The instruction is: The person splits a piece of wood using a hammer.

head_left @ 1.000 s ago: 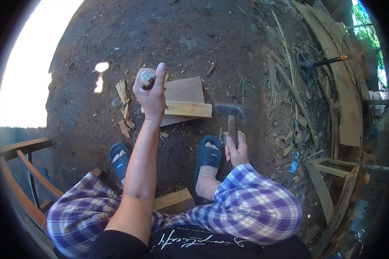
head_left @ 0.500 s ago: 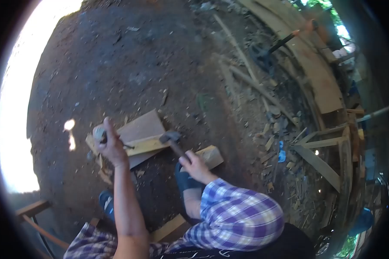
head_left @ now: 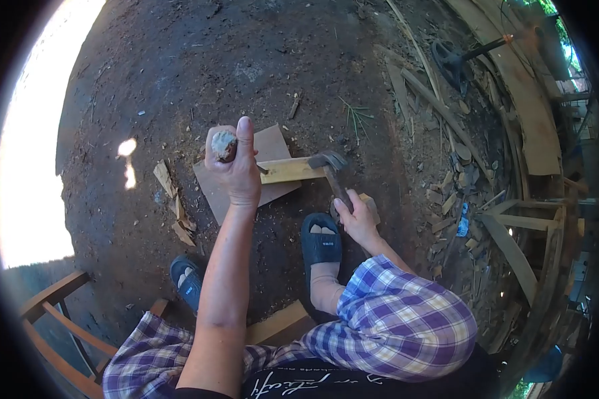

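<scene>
My left hand (head_left: 236, 166) is wrapped round the handle of a chisel, thumb raised, and the handle's pale, battered butt (head_left: 225, 145) faces up toward me. A short dark piece of it shows beside my wrist, at the left end of a yellowish wood strip (head_left: 289, 170). The strip lies across a flat brown board (head_left: 271, 138) on the ground. My right hand (head_left: 358, 216) grips a claw hammer (head_left: 338, 185) by its handle, its head overlapping the strip's right end. Behind that hand is a small wood block (head_left: 369, 207), partly hidden.
Split wood pieces (head_left: 176, 206) lie left of the board. My sandalled feet (head_left: 321, 243) are just below it. Offcuts and long sticks (head_left: 439, 106) litter the dirt floor at right, beside a wooden frame (head_left: 522, 233). A wooden stand (head_left: 56, 296) is at lower left.
The view has shifted, so both hands, the board and the strip appear higher and farther right. Each hand keeps its tool, and the hammer head remains by the strip's right end.
</scene>
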